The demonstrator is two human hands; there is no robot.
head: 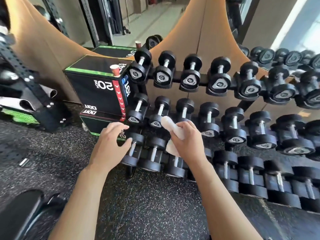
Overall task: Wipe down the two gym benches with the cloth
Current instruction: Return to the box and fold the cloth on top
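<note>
the person's right hand (187, 137) sits just right of centre, fingers curled tight round a white cloth (171, 129); one end of the cloth sticks up toward 11 o'clock above the thumb and the other end hangs out below the palm. the left hand (110, 144) is at about 9 o'clock from the right hand, near it but apart, fingers loosely bent and spread with nothing held; its fingertips are close to the end dumbbell (134, 151) of the bottom row, and contact cannot be confirmed. both hands are in front of a three-tier dumbbell rack (204, 80) that runs from centre out to 3 o'clock, loaded with black dumbbells on all tiers. at 10 o'clock from the hands stands a black box (97, 90) with green edging marked "20", stacked on a second black box; a red paper cup (115, 69) stands upright on its top near the corner beside the rack. at 7 o'clock, in the bottom corner, a black padded bench (17, 210) is partly in view, well apart from the cloth. the floor (138, 205) is dark speckled rubber. a black perforated steel upright (26, 75) leans across the 9 o'clock edge.
</note>
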